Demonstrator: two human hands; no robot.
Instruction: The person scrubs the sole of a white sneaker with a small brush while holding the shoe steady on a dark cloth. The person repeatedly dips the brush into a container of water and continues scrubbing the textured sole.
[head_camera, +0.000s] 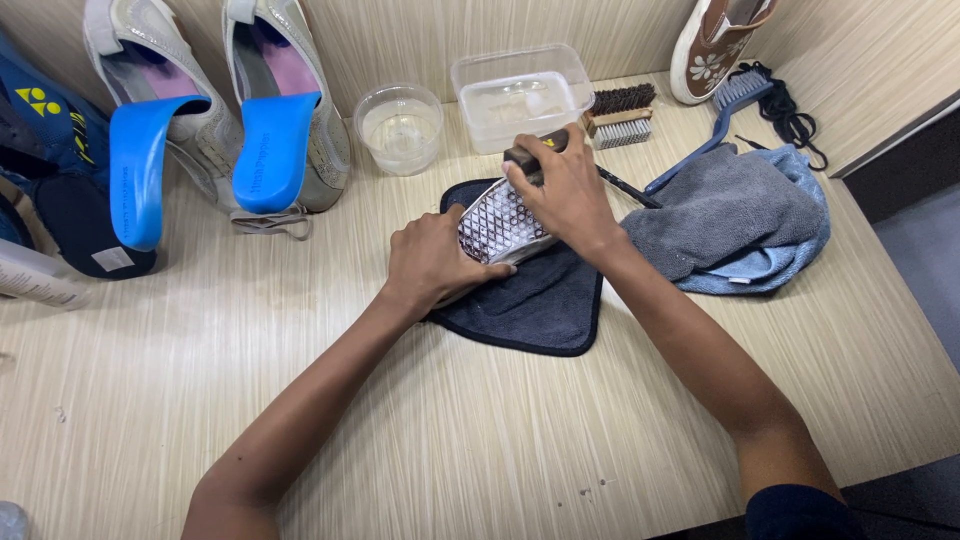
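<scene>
Head view looks down on a pale wood-grain table (480, 440), where we work with both bare hands over a dark cloth (545, 305) spread flat near the middle. Our left hand (430, 262) grips a shoe (497, 225) that lies sole-up on the cloth, the patterned white sole facing us; the fingers are curled together around the near end of the shoe and the thumb presses on its edge. Our right hand (565, 185) is closed around a dark-handled brush (530, 157), fingers wrapped tight over the handle, and holds it down on the far end of the sole.

Just right of the cloth, a grey towel (720, 210) lies bunched on top of a blue towel (790, 255), and a thin black stick (628, 187) runs out from under our right hand toward them. Behind the shoe stand a round clear cup (401, 127) and a rectangular clear tub (520, 95), both holding liquid. Beside the tub lie two small scrub brushes (620, 115) and a blue long-handled brush (725, 110), with black laces (795, 115) coiled near it. A brown flowered shoe (715, 45) leans on the back wall. At far left, two grey shoes (215, 90) lean on the wall with blue insoles (200, 150) pulled out, next to a navy bag (50, 170).
</scene>
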